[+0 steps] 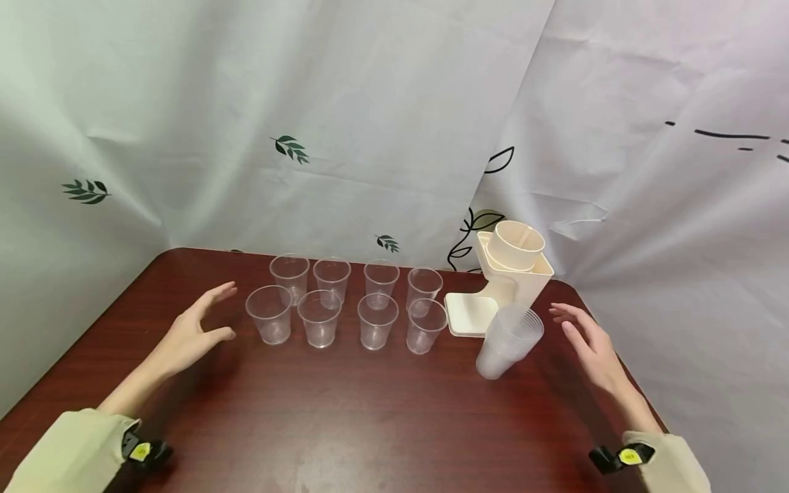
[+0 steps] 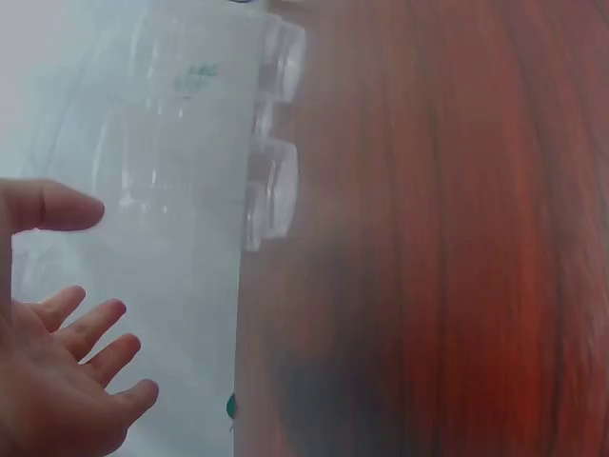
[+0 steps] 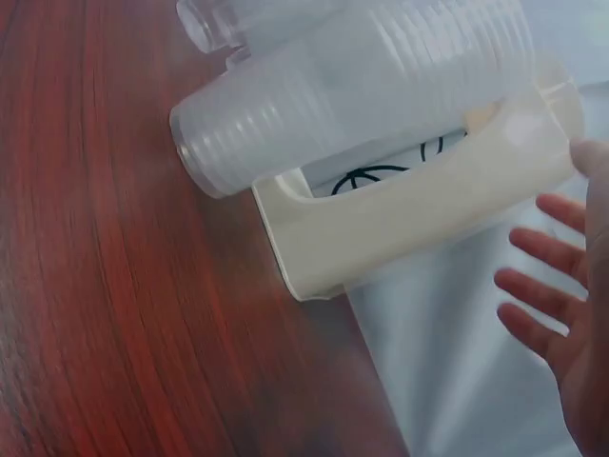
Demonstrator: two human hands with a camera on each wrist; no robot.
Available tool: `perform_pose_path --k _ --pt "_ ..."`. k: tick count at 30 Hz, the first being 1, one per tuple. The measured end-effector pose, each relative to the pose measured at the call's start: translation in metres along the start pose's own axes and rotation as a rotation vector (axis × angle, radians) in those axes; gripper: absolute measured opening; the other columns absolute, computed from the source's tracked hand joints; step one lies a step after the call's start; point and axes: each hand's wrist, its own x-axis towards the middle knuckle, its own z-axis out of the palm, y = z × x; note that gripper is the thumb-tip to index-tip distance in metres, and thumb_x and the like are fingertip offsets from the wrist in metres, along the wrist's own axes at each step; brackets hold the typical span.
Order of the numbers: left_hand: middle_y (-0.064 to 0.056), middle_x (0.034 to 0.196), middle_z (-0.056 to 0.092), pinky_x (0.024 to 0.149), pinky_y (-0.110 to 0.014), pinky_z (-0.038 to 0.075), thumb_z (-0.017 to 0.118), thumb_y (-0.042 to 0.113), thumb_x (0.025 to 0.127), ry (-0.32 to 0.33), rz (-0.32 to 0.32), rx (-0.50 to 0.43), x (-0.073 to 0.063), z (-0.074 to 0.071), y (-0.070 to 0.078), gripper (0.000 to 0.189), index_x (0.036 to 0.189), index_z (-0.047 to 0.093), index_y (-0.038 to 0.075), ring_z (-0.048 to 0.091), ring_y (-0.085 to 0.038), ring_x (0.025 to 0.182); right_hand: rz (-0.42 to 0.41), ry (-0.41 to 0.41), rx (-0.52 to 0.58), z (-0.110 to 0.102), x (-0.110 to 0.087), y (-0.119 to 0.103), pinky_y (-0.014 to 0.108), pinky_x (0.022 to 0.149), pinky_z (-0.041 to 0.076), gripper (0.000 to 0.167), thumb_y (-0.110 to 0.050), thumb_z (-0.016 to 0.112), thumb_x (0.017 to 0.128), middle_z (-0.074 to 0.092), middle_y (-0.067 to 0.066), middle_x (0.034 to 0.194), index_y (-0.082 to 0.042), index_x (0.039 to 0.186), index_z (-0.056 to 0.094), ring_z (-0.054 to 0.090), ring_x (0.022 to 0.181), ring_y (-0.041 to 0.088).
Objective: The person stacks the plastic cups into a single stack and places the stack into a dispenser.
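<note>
Two rows of clear plastic cups stand upright on the table, among them a front-left cup (image 1: 271, 322) and a front-right cup (image 1: 424, 332). My left hand (image 1: 192, 332) hovers left of the rows, fingers and thumb spread apart, touching nothing. To the right, a stack of nested clear cups (image 1: 505, 346) stands in front of a cream-coloured dispenser (image 1: 514, 274) with a round holder on top. My right hand (image 1: 588, 346) is held just right of that stack, its fingers loosely extended and apart from it. In the right wrist view the stack (image 3: 314, 105) overlaps the dispenser (image 3: 390, 233).
The dark red wooden table (image 1: 345, 424) has rounded back corners. Behind it hangs a pale curtain (image 1: 345, 123) with leaf prints, close to the back cups and the dispenser. Each wrist wears a black strap with a yellow tag.
</note>
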Motion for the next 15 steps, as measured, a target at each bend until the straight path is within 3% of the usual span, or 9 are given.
perform_pose_path --k 3,7,9,10,15 --pt "-0.027 0.144 0.040 0.111 -0.022 0.027 0.065 -0.001 0.081 -0.032 0.000 -0.085 0.002 0.002 0.004 0.080 0.151 0.027 0.011 0.027 0.023 0.121 -0.050 -0.032 0.139 0.002 0.000 -0.002 0.007 0.091 0.041 0.039 0.006 0.040 0.096 0.057 -0.016 0.124 0.005 0.135 0.047 0.056 0.107 0.003" --pt "-0.028 0.145 0.036 0.108 -0.019 0.031 0.067 0.001 0.082 -0.062 -0.005 -0.169 0.005 0.006 0.010 0.082 0.151 0.023 0.009 0.029 0.022 0.119 -0.131 -0.065 0.364 0.008 0.001 -0.002 0.013 0.092 0.046 0.044 0.014 0.038 0.091 0.058 0.004 0.126 0.015 0.135 0.038 0.058 0.110 0.008" --pt "-0.028 0.145 0.036 0.096 -0.004 0.030 0.070 0.003 0.082 -0.065 -0.013 -0.181 0.006 0.009 0.012 0.084 0.151 0.023 0.008 0.031 0.021 0.118 -0.155 -0.096 0.441 0.011 0.001 -0.001 0.014 0.094 0.046 0.047 0.014 0.040 0.090 0.056 0.009 0.129 0.017 0.136 0.034 0.057 0.113 0.009" --pt "-0.029 0.145 0.037 0.090 0.000 0.030 0.071 0.004 0.082 -0.065 -0.019 -0.188 0.006 0.010 0.013 0.085 0.151 0.023 0.008 0.031 0.021 0.118 -0.155 -0.113 0.462 0.012 0.000 -0.001 0.015 0.095 0.046 0.048 0.013 0.042 0.090 0.055 0.008 0.130 0.017 0.137 0.032 0.056 0.114 0.008" --pt "-0.029 0.145 0.037 0.088 0.000 0.031 0.074 0.006 0.080 -0.045 -0.063 -0.204 0.007 0.016 0.016 0.088 0.151 0.023 0.006 0.033 0.020 0.117 -0.090 -0.186 0.503 0.017 -0.004 -0.001 0.013 0.097 0.044 0.064 0.008 0.057 0.086 0.049 -0.005 0.137 0.012 0.142 0.027 0.051 0.120 0.004"
